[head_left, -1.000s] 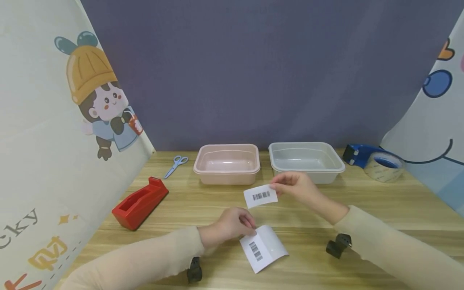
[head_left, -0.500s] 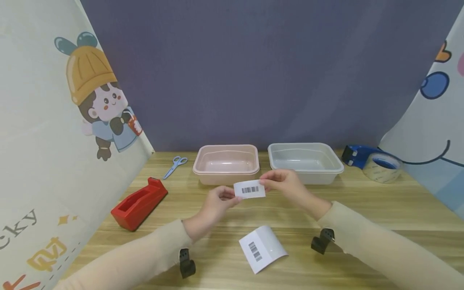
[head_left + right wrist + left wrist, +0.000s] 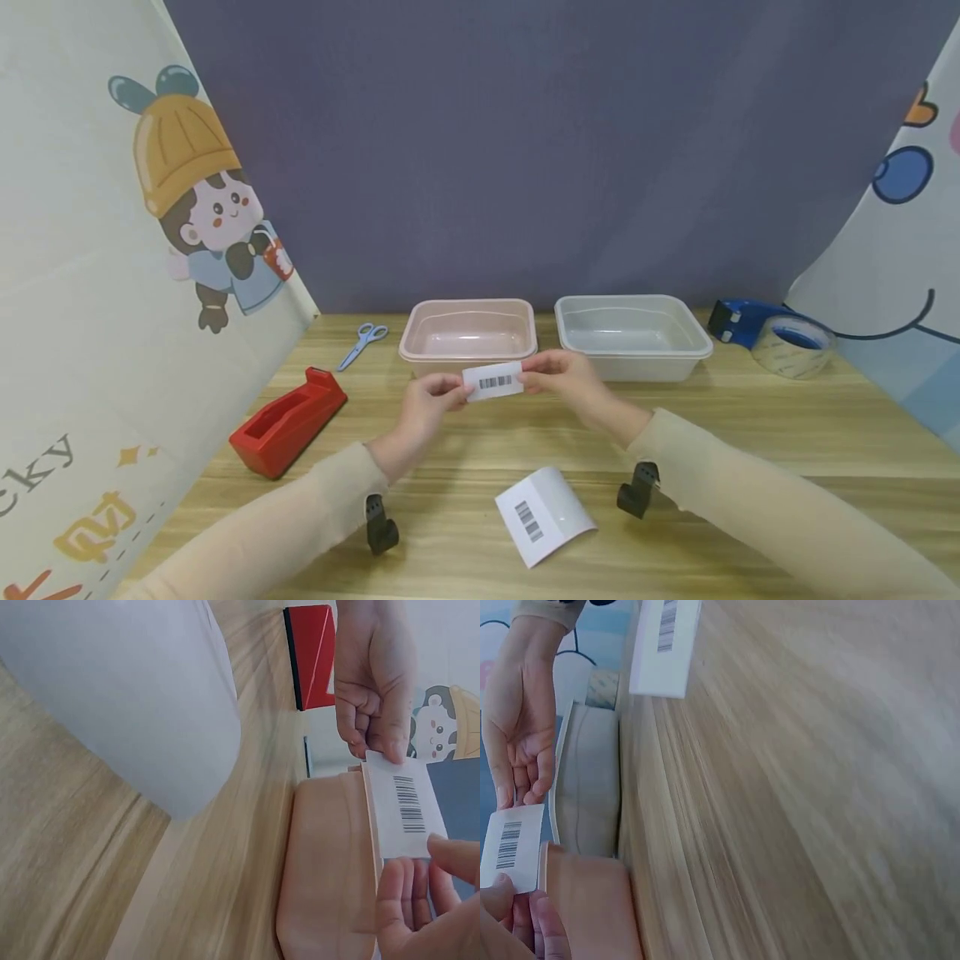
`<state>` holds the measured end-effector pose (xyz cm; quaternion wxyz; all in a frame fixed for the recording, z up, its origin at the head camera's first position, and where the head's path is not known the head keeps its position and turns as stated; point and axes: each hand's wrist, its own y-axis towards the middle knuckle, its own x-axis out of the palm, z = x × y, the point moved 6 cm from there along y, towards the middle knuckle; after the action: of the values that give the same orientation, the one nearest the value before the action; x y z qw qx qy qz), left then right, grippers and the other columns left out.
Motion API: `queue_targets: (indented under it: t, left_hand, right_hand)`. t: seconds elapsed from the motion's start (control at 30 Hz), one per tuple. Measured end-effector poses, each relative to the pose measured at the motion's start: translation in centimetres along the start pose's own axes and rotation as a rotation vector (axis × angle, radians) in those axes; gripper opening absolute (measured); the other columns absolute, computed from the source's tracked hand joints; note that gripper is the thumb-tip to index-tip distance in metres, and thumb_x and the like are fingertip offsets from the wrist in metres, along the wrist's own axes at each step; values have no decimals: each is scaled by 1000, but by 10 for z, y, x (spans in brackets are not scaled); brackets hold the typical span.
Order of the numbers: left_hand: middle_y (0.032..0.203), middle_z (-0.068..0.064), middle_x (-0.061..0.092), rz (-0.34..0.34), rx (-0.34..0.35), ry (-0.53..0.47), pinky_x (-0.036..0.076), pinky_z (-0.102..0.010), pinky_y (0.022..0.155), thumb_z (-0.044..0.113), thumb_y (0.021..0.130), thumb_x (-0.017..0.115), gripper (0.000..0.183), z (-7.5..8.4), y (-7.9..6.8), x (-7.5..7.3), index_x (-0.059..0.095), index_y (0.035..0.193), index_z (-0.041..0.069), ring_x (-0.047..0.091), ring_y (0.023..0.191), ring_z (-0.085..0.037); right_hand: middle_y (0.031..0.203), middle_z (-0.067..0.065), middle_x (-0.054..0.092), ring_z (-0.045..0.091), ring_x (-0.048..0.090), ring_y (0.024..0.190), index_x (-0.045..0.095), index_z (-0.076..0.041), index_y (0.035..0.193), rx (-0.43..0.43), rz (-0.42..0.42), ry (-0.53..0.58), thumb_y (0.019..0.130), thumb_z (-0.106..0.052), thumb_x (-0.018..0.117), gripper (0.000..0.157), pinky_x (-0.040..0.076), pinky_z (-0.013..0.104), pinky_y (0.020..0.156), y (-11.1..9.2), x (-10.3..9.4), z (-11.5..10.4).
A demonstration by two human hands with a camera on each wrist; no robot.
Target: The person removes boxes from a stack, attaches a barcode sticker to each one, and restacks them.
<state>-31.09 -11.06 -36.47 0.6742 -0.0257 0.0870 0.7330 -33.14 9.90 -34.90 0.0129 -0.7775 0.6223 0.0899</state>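
A small white barcode label [image 3: 492,381] is stretched between both hands, in front of the pink plastic box [image 3: 468,367]. The left hand [image 3: 422,410] pinches its left end between thumb and fingers; the right hand [image 3: 573,383] pinches the right end the same way. In the left wrist view the barcode label [image 3: 511,847] faces the camera, its printed bars fully visible. The right wrist view shows the label [image 3: 405,806] close to the pink box's rim. On the table below lies a label sheet [image 3: 543,517] with another barcode, its right part curling up.
A translucent white box [image 3: 633,367] stands right of the pink one. Light blue scissors [image 3: 363,344] and a red tape dispenser [image 3: 290,423] lie at the left. A blue tape cutter [image 3: 742,322] with a clear tape roll [image 3: 791,354] sits at the far right.
The left hand has left the label sheet and taken the label's left end. Both hands have carried the label left and up, toward the pink box. The sheet stays on the table.
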Motion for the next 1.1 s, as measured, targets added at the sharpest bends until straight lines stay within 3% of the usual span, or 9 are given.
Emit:
queue_targets:
  t: [0.33,0.5,0.63,0.87,1.1]
  left_hand:
    - [91,-11,70,-17,-59,15,59,-33,81,5,85,71,18,-15,17,-13,69,99,-6,61,73,-8]
    - [92,-11,70,-7,-110,24,59,-37,85,6,86,70,18,-27,27,-20,69,101,-4,63,74,-11]
    - [93,-12,70,18,-149,27,59,-35,84,5,86,70,18,-33,34,-23,69,102,-3,63,73,-11]
    - [87,-12,70,69,-181,14,61,-32,76,4,85,72,18,-38,39,-24,69,99,-7,62,66,-11]
    - [84,-12,71,96,-199,2,60,-26,68,4,84,73,20,-43,45,-24,69,99,-8,60,60,-8]
  right_hand:
    - [79,6,71,12,66,67,63,13,108,164,51,15,85,-2,70,28,60,38,81,16,16,15]
    - [85,16,72,13,66,64,63,13,107,239,53,26,85,0,69,27,61,35,77,24,26,23]
    - [84,17,72,13,65,63,62,16,108,291,59,75,84,3,68,28,61,33,74,29,33,27]
    - [68,6,66,12,63,59,64,15,106,366,119,134,82,4,70,27,60,24,63,34,38,35]
    - [64,4,63,11,60,54,65,12,102,376,183,153,81,2,72,24,57,20,55,39,41,41]
